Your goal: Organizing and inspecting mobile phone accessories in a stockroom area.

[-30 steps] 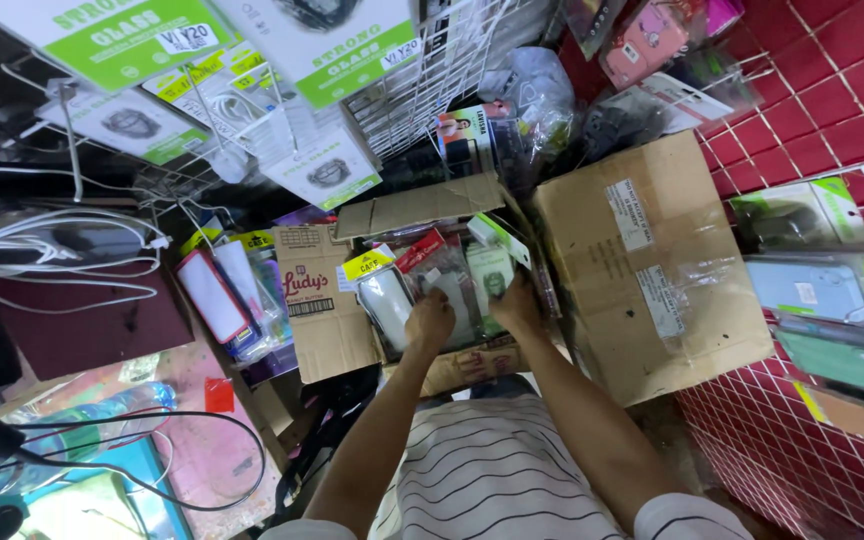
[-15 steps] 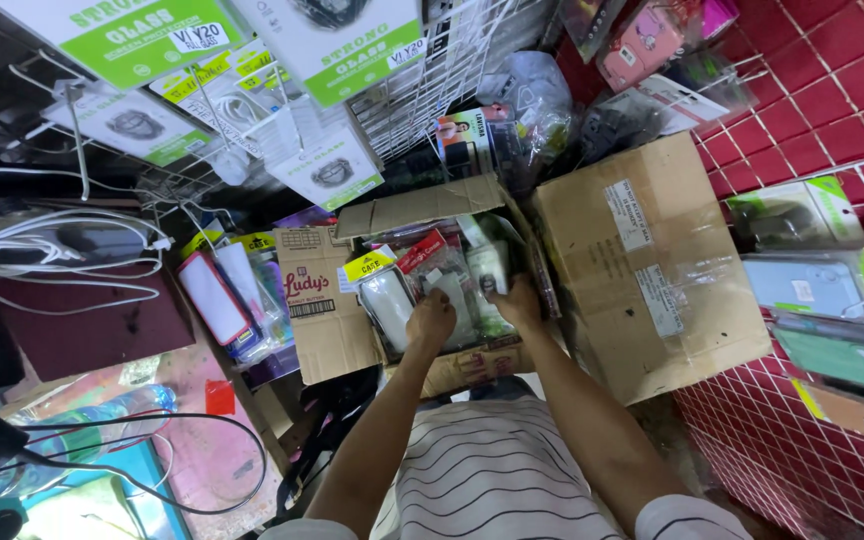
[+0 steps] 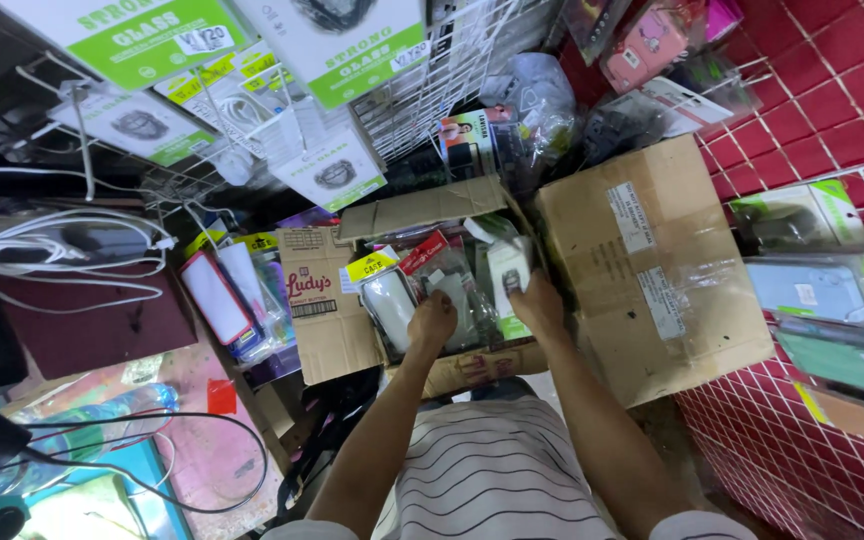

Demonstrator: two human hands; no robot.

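An open brown cardboard box (image 3: 324,330) sits in front of me, packed with upright plastic-wrapped phone cases and accessory packs. My left hand (image 3: 432,322) reaches into the middle of the box with its fingers curled down among the clear packets (image 3: 457,290). My right hand (image 3: 537,300) grips a white and green packet (image 3: 508,268) standing at the box's right side. What the left fingers hold is hidden by the packets.
A large taped cardboard flap (image 3: 652,270) leans to the right of the box. Wire racks (image 3: 432,90) with hanging green and white packages fill the top. Packaged goods line a red grid wall (image 3: 832,120) at right. A maroon surface (image 3: 82,320) with white cables lies left.
Both hands have shifted slightly inside the box; the right hand has slid further right along the packets. The box has not moved.
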